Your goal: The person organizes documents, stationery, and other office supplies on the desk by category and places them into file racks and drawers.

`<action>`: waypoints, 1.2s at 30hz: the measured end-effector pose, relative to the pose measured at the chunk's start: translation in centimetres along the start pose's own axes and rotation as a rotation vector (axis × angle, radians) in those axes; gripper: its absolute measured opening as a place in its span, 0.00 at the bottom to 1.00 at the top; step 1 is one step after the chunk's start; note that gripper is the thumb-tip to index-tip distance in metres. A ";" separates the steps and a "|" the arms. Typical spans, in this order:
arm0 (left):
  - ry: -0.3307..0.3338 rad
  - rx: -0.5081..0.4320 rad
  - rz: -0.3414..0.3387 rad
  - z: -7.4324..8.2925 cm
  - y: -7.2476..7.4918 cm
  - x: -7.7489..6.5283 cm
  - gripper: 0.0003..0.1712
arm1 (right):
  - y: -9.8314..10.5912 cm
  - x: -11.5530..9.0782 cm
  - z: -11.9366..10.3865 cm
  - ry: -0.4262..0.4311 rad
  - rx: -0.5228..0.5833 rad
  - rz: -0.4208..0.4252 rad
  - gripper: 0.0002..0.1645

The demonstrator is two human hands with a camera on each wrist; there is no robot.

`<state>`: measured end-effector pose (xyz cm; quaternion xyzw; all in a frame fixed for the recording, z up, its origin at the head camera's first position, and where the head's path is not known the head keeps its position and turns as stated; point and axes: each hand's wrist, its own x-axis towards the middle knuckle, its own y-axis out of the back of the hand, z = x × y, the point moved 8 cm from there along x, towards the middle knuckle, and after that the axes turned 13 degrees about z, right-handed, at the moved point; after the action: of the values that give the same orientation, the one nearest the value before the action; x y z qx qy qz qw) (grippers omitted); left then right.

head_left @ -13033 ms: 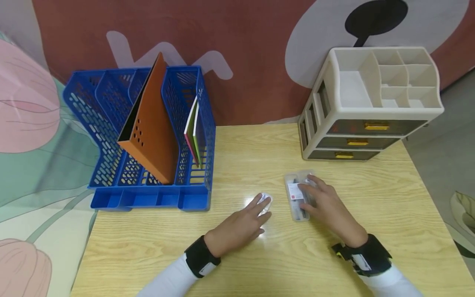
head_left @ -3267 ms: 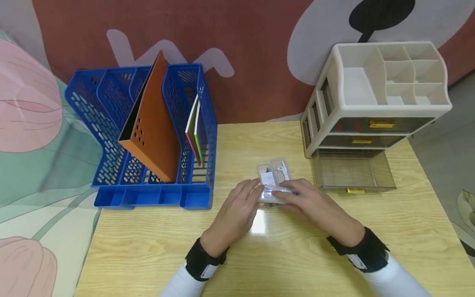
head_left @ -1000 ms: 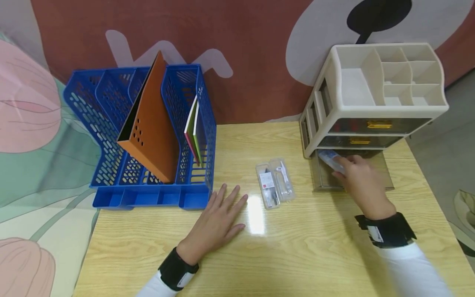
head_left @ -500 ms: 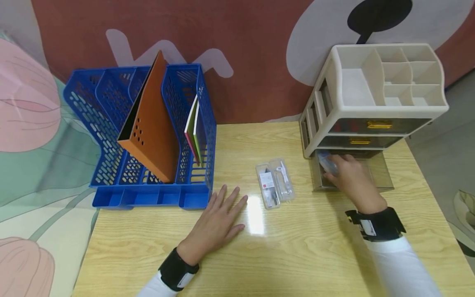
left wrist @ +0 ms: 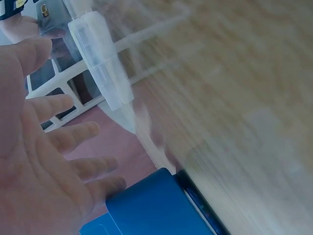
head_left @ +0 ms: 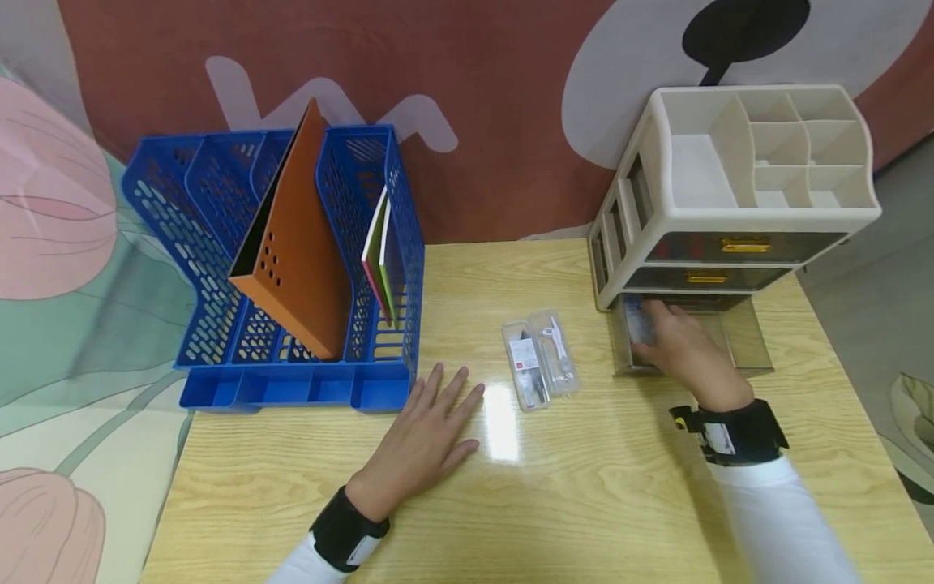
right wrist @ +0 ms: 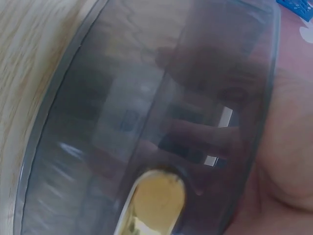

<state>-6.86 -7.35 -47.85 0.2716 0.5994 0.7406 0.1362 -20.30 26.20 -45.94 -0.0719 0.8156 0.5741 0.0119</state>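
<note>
My right hand (head_left: 689, 353) reaches into the pulled-out bottom drawer (head_left: 751, 345), thumb and fingers around a bluish clear plastic packet (head_left: 638, 324) at the drawer's left side. In the right wrist view, the tinted drawer front with its gold handle (right wrist: 155, 200) covers most of the frame, with part of the hand (right wrist: 288, 156) beyond it. My left hand (head_left: 416, 446) lies flat on the table, fingers spread, beside the blue file rack (head_left: 383, 392). Between the hands sits a clear plastic case (head_left: 540, 361) with a white label, dark pens and a white tool inside.
The cream drawer cabinet (head_left: 660, 191) stands at the back right, its upper two drawers closed and its top divided into compartments. An orange folder (head_left: 306, 268) and thin booklets (head_left: 384, 259) stand in the rack at the left.
The bottom drawer came out and the case moved left. My hands parted from it; my right hand took the packet into the drawer, lowering it leftward over the last second. My left hand stays put.
</note>
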 end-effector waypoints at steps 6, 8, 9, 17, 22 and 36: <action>-0.001 0.002 0.004 0.0 0.1 0.0 0.42 | -0.4 0.3 -0.1 -0.005 -0.009 -0.042 0.47; 0.000 -0.002 0.002 0.0 0.1 0.0 0.42 | -0.4 0.2 -0.1 -0.009 -0.005 -0.047 0.46; 0.000 -0.004 0.000 0.0 0.1 0.1 0.42 | -0.4 0.2 -0.1 -0.010 -0.005 -0.049 0.45; 0.027 -0.034 0.012 -0.2 0.4 0.2 0.41 | 1.1 -1.8 -2.0 0.045 -0.040 0.042 0.38; 0.048 -0.045 0.059 -0.6 0.9 0.4 0.40 | 3.0 -3.4 -4.3 0.109 -0.065 0.172 0.34; 0.075 -0.049 0.087 -0.7 1.6 2.4 0.39 | 2.6 -5.2 -11.1 0.410 0.038 0.413 0.26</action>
<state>-9.02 -7.09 -45.80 0.2662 0.5734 0.7699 0.0877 -14.78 17.15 -39.20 -0.0186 0.8089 0.5226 -0.2688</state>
